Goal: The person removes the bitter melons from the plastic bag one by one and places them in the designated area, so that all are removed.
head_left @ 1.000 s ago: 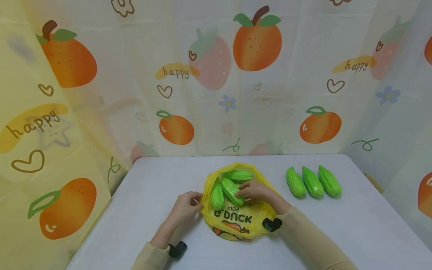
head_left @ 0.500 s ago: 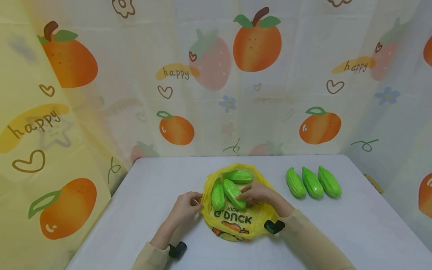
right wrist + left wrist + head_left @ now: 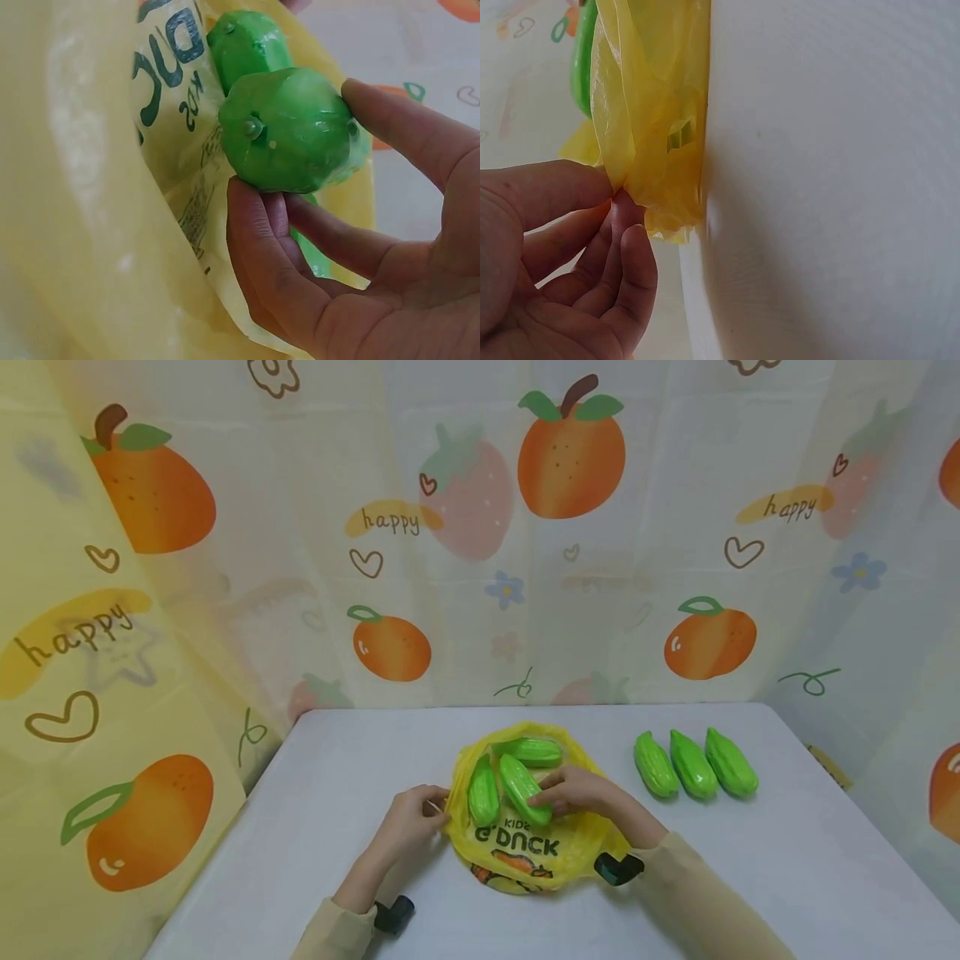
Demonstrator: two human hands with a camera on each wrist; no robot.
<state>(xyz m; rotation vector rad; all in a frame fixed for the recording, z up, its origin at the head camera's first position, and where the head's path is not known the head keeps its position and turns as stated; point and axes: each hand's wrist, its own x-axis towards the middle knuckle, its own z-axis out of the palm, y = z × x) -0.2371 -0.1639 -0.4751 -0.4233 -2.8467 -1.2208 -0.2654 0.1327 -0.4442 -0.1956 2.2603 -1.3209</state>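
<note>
An open yellow plastic bag (image 3: 558,870) with dark print lies on the white table. My left hand (image 3: 411,822) pinches the bag's left rim between thumb and fingertips, as the left wrist view shows on the yellow film (image 3: 649,90). Inside the mouth, my right hand (image 3: 583,793) holds a green ribbed toy vegetable (image 3: 520,783), its thumb on one side and fingers on the other; a small nub marks the near end of this toy vegetable (image 3: 289,127) in the right wrist view. Two similar toy vegetables lie in the bag, one left (image 3: 483,795), one behind (image 3: 538,752).
To the right of the bag, three more green toy vegetables (image 3: 693,766) lie side by side on the table (image 3: 787,877). A fruit-print curtain (image 3: 480,610) hangs behind the table and along both sides.
My right hand has shifted slightly right, and the toy vegetable in it has moved right and toward me, away from the left one. My left hand stays at the bag's rim.
</note>
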